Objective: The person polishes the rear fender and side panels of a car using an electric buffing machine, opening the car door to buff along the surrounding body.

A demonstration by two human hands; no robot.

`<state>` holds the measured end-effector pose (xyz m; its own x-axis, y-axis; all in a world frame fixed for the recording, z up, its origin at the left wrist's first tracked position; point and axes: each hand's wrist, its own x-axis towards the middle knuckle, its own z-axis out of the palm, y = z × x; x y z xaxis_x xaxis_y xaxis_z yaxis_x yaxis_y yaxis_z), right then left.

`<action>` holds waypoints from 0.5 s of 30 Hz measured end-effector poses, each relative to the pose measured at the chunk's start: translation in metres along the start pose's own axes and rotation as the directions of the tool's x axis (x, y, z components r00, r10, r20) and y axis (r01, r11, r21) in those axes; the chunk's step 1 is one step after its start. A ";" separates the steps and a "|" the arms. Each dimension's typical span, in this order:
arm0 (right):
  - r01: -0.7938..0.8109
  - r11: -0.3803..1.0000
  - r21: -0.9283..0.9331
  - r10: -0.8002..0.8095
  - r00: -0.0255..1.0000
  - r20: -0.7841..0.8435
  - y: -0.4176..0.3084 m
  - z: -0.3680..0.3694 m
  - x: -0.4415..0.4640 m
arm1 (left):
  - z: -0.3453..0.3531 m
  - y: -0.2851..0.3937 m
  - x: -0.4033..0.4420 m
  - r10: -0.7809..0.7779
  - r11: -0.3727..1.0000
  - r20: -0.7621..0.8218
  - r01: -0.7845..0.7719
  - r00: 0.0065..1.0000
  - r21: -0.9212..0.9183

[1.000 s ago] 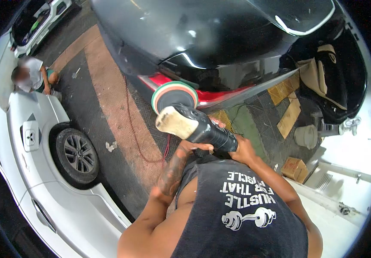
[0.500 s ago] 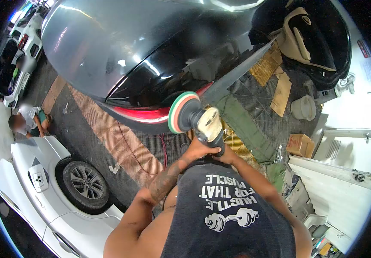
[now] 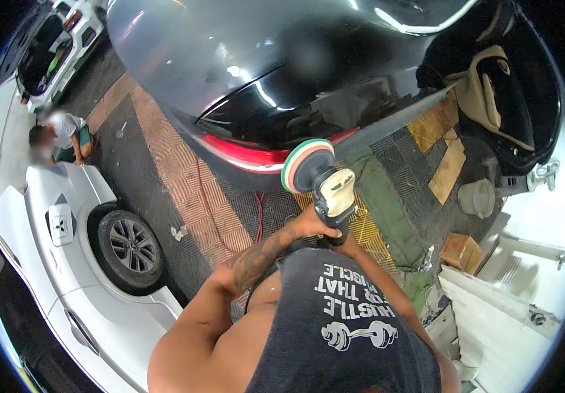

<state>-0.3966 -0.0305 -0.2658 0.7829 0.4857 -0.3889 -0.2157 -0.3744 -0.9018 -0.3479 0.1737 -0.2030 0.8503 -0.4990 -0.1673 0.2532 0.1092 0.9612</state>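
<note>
A polisher (image 3: 335,196) with a black and cream body is held in front of my chest. Its round pad (image 3: 305,165), edged in green, white and orange, faces the red tail light (image 3: 246,156) of a dark car (image 3: 230,72); whether it touches the light's right part is unclear. My left hand (image 3: 313,223), at the end of the tattooed forearm, is wrapped round the polisher's side. Behind the handle, my right hand (image 3: 345,243) is mostly hidden by the tool, its visible part closed against the grip.
A white car (image 3: 99,288) stands at left, with a person (image 3: 66,136) crouching beyond it. An open car door (image 3: 505,98), a bucket (image 3: 477,198) and a cardboard box (image 3: 460,253) are at right. A red hose (image 3: 205,196) crosses the floor mats.
The polisher first swung upright and its pad turned from the tail light's middle toward its right part. The view has shifted, and both hands stay on the tool.
</note>
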 end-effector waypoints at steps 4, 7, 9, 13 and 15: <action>-0.127 0.982 -0.142 0.123 0.992 -0.036 0.003 0.001 -0.008 | -0.019 -0.006 -0.029 0.077 0.996 0.056 -0.079 0.995 0.035; -0.158 0.938 -0.309 0.163 0.987 -0.007 -0.015 0.002 -0.016 | -0.027 -0.002 -0.048 0.159 0.977 0.084 -0.145 0.984 -0.153; -0.109 0.955 -0.275 0.084 0.991 -0.102 -0.039 0.008 -0.022 | -0.031 0.001 -0.057 0.235 0.903 0.091 -0.183 0.968 -0.389; 0.126 0.844 -0.521 -0.174 0.984 -0.044 -0.056 0.006 -0.009 | -0.046 0.008 -0.065 0.326 0.840 0.049 -0.265 0.944 -0.474; 0.146 0.827 -0.544 -0.196 0.980 -0.035 -0.091 0.007 -0.005 | -0.058 0.013 -0.070 0.355 0.828 0.021 -0.305 0.934 -0.470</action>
<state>-0.3850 0.0071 -0.1833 0.8300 0.5216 -0.1976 0.2532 -0.6679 -0.6999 -0.3778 0.2603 -0.1917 0.8751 -0.4452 0.1897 0.1677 0.6468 0.7440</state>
